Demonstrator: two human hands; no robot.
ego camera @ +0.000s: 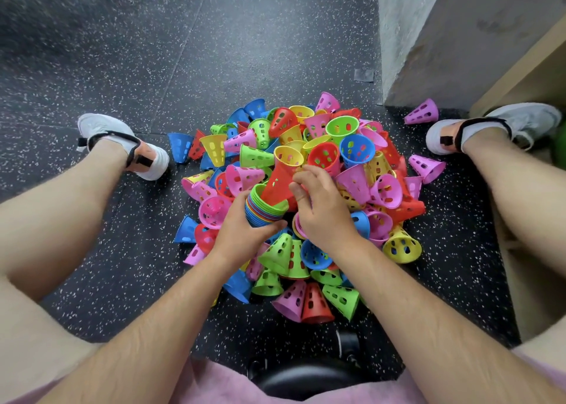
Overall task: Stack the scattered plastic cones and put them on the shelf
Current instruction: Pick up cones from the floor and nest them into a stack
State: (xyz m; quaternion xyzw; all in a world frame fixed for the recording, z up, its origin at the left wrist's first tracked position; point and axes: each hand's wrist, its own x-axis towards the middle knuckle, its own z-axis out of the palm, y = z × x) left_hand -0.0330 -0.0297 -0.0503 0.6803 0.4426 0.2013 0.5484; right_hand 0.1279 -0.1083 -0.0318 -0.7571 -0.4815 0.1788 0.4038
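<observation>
A heap of perforated plastic cones [352, 146] in pink, green, yellow, red and blue lies on the dark floor between my feet. My left hand [242, 229] grips a nested stack of cones [263, 210], its rims banded in several colours. A red cone [277, 183] sticks narrow end down into the stack's mouth. My right hand [318, 207] holds that red cone by its side with curled fingers. A yellow cone [288, 157] sits just behind the red cone's wide rim.
A loose pink cone [422, 112] lies by a grey wall [428, 51] at the right, another pink cone [427, 166] near my right shoe [490, 128]. A wooden shelf unit's edge [526, 76] shows at far right. My left shoe [122, 143] rests on the speckled floor [183, 51]. A black stool [306, 376] is under me.
</observation>
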